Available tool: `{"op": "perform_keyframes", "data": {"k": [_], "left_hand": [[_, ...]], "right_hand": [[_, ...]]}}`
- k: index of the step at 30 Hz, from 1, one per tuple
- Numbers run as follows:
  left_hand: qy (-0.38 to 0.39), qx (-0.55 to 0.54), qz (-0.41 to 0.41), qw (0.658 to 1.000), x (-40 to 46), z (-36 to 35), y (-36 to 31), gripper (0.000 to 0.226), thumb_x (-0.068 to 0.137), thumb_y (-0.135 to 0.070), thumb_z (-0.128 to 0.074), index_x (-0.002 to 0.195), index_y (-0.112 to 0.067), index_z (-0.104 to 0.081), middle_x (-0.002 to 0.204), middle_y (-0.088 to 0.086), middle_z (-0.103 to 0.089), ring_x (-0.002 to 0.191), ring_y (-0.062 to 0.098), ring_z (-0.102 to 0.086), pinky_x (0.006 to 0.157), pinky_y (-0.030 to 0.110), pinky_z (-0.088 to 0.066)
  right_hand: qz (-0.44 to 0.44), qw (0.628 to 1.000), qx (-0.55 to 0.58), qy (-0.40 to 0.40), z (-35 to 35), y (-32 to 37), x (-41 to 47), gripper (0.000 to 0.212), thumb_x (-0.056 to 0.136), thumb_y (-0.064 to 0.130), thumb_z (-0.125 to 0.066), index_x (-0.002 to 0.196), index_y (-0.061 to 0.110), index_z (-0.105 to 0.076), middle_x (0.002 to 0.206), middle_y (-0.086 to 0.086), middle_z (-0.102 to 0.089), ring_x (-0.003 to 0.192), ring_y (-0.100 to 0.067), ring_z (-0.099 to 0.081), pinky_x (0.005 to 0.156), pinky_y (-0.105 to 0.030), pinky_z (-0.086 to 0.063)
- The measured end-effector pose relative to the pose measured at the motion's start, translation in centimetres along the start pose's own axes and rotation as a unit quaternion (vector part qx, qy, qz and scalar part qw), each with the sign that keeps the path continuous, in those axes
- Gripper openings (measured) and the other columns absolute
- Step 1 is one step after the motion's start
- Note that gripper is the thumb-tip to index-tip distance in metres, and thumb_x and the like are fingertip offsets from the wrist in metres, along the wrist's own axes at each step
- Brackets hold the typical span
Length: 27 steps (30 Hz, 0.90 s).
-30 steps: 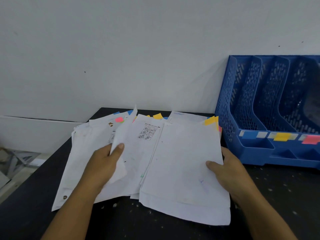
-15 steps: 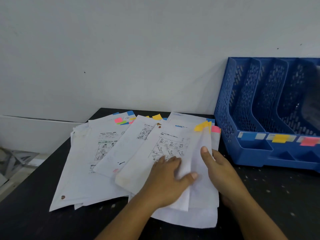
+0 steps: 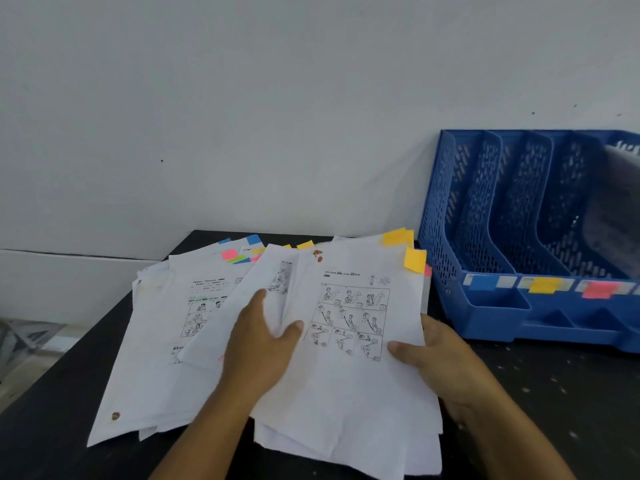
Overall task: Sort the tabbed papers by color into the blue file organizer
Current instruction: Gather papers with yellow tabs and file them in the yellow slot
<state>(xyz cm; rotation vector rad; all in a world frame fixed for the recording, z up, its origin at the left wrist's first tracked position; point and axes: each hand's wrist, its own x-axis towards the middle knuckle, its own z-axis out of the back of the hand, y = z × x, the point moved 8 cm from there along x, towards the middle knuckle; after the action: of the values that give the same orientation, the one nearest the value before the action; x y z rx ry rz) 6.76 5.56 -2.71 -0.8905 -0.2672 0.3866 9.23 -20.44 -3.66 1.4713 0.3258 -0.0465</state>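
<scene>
Now that our right hand (image 3: 446,368) has shifted to the sheet's right edge, thumb on top and fingers hidden under — gripping the yellow-tabbed sheet (image 3: 353,327) — it's singled out vs half a sec ago. Our left hand (image 3: 263,344) lies open, flat on the spread papers (image 3: 180,317), pinning them to the black table (image 3: 571,393). Farther right, the blue file organizer (image 3: 519,237) has blue, yellow and pink labels. Next, prob. the yellow slot (image 3: 543,284) — nothing yellow filed yet.
</scene>
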Motion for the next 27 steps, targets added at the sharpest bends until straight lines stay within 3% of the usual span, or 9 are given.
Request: {"op": "perform_keyframes", "data": {"k": [3, 5, 8, 10, 13, 17, 21, 23, 27], "left_hand": [[0.010, -0.072, 0.033, 0.997, 1.0, 0.7, 0.1, 0.088, 0.080, -0.045, -0.072, 0.150, -0.030, -0.021, 0.140, -0.005, -0.048, 0.120, 0.016, -0.053, 0.098, 0.036, -0.043], [0.026, -0.102, 0.038, 0.994, 1.3, 1.0, -0.2, 0.084, 0.079, -0.047, -0.073, 0.147, -0.031, -0.027, 0.128, -0.008, -0.057, 0.111, 0.015, -0.058, 0.091, 0.034, -0.046], [0.064, -0.190, 0.017, 0.980, 1.4, 1.1, -1.1, 0.038, 0.083, -0.034, -0.074, 0.118, -0.031, -0.060, 0.108, -0.009, -0.072, 0.097, 0.010, -0.068, 0.086, 0.034, -0.052], [0.053, -0.218, -0.018, 0.974, 1.1, 1.7, -2.2, 0.020, 0.088, -0.021, -0.068, 0.105, -0.031, -0.066, 0.099, -0.014, -0.074, 0.090, 0.004, -0.069, 0.079, 0.027, -0.052], [0.028, -0.225, -0.047, 0.973, 0.9, 2.1, -3.2, 0.017, 0.094, -0.019, -0.061, 0.104, -0.031, -0.067, 0.097, -0.017, -0.073, 0.089, 0.001, -0.068, 0.077, 0.026, -0.050], [0.007, -0.254, -0.051, 0.966, 0.7, 2.4, -3.7, 0.019, 0.097, -0.022, -0.054, 0.108, -0.032, -0.067, 0.099, -0.018, -0.073, 0.092, 0.000, -0.067, 0.076, 0.026, -0.048], [-0.031, -0.302, -0.067, 0.950, 0.5, 3.7, -5.1, 0.017, 0.094, -0.023, -0.060, 0.106, -0.031, -0.068, 0.099, -0.015, -0.074, 0.095, 0.006, -0.069, 0.082, 0.031, -0.051], [-0.053, -0.321, -0.087, 0.942, 0.4, 4.7, -6.3, 0.016, 0.090, -0.021, -0.065, 0.104, -0.029, -0.069, 0.098, -0.013, -0.075, 0.093, 0.006, -0.070, 0.083, 0.031, -0.052], [-0.108, -0.331, -0.152, 0.925, 0.2, 7.1, -9.3, 0.018, 0.085, -0.017, -0.070, 0.101, -0.024, -0.068, 0.095, -0.017, -0.074, 0.087, -0.001, -0.069, 0.073, 0.015, -0.053]], "right_hand": [[0.025, 0.999, 0.014, 0.030, -0.5, 1.0, -0.5, 0.032, 0.091, 0.001, -0.062, 0.116, 0.021, -0.065, 0.105, 0.005, -0.075, 0.095, -0.016, -0.072, 0.083, -0.035, -0.057], [0.044, 0.998, 0.022, 0.044, -0.9, 1.7, -1.0, 0.031, 0.092, 0.003, -0.061, 0.115, 0.023, -0.065, 0.106, 0.006, -0.074, 0.096, -0.013, -0.071, 0.080, -0.028, -0.057], [0.070, 0.997, 0.032, 0.028, -1.1, 2.3, -1.1, 0.025, 0.094, 0.013, -0.060, 0.114, 0.026, -0.066, 0.108, 0.009, -0.074, 0.099, -0.011, -0.070, 0.087, -0.033, -0.056], [0.085, 0.996, 0.022, -0.016, -0.7, 2.6, -1.0, 0.018, 0.094, 0.027, -0.060, 0.109, 0.029, -0.070, 0.103, 0.012, -0.074, 0.095, -0.008, -0.071, 0.085, -0.033, -0.056], [0.085, 0.993, -0.001, -0.075, -0.1, 2.9, -1.0, 0.023, 0.089, 0.043, -0.059, 0.093, 0.027, -0.075, 0.091, 0.015, -0.075, 0.085, -0.005, -0.071, 0.075, -0.028, -0.057], [0.103, 0.989, -0.012, -0.105, -0.1, 3.6, -1.0, 0.032, 0.091, 0.049, -0.054, 0.088, 0.025, -0.075, 0.085, 0.016, -0.075, 0.079, -0.002, -0.070, 0.064, -0.018, -0.052], [0.195, 0.973, -0.025, -0.121, -0.6, 5.9, -1.3, 0.007, 0.093, 0.040, -0.055, 0.098, 0.038, -0.060, 0.096, 0.023, -0.069, 0.088, 0.011, -0.063, 0.064, -0.012, -0.050], [0.239, 0.961, -0.040, -0.131, -0.7, 7.3, -1.2, 0.009, 0.094, 0.031, -0.058, 0.100, 0.038, -0.056, 0.101, 0.021, -0.067, 0.092, 0.008, -0.063, 0.069, -0.016, -0.054], [0.289, 0.945, -0.002, -0.152, 0.0, 10.3, -1.4, 0.008, 0.091, 0.025, -0.064, 0.098, 0.029, -0.063, 0.098, 0.011, -0.072, 0.090, -0.006, -0.068, 0.072, -0.030, -0.060]]}}
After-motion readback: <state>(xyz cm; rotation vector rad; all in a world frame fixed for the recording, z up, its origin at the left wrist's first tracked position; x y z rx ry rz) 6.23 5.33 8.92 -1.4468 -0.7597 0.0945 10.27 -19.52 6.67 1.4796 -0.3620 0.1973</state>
